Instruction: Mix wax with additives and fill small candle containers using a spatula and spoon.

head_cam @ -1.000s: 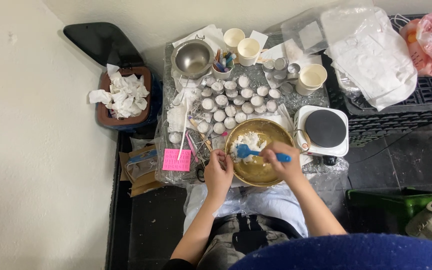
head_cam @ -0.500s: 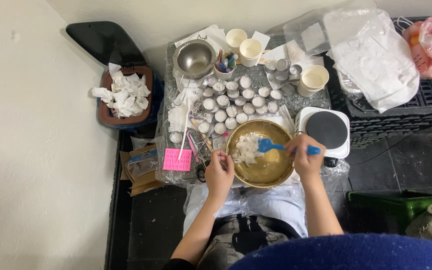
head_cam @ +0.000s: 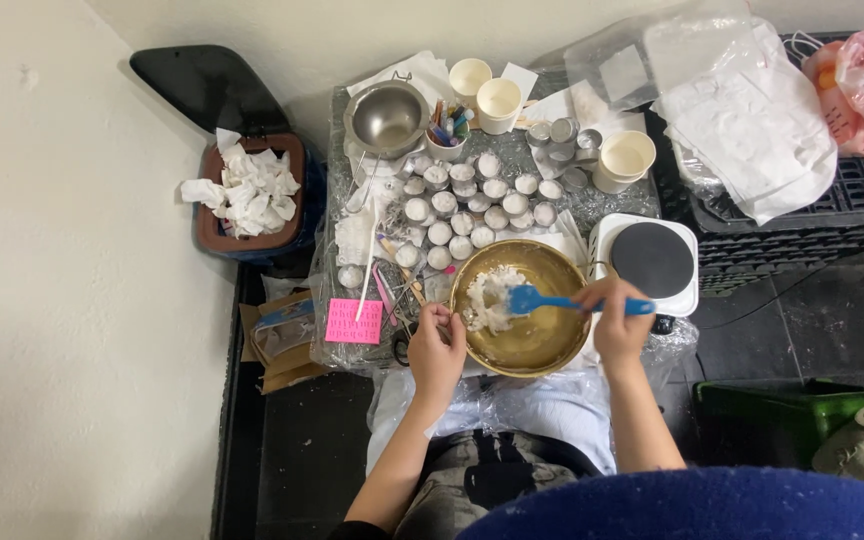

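A: What are the hands doing?

B: The right hand [head_cam: 620, 328] is closed round the handle of a blue spatula [head_cam: 562, 301], its blade resting on a white lump [head_cam: 492, 298] inside the brass bowl [head_cam: 524, 308]. The left hand [head_cam: 438, 350] curls its fingers over the bowl's rim at nine o'clock.

A: How does the lump look?

B: Crumbly, white, piled in the bowl's upper left, around ten o'clock.

A: Any change?

B: Half a second ago the blade sat nearer the bowl's middle; it has since slid left onto the lump.

A: What's around?

B: At twelve o'clock, rows of small white cups [head_cam: 472, 205]. At three, a hotplate [head_cam: 652, 260] touching the bowl. At nine, a pink card [head_cam: 353, 321]. Farther, at eleven, a steel bowl [head_cam: 386, 118]. Nothing covers the bowl but the spatula.
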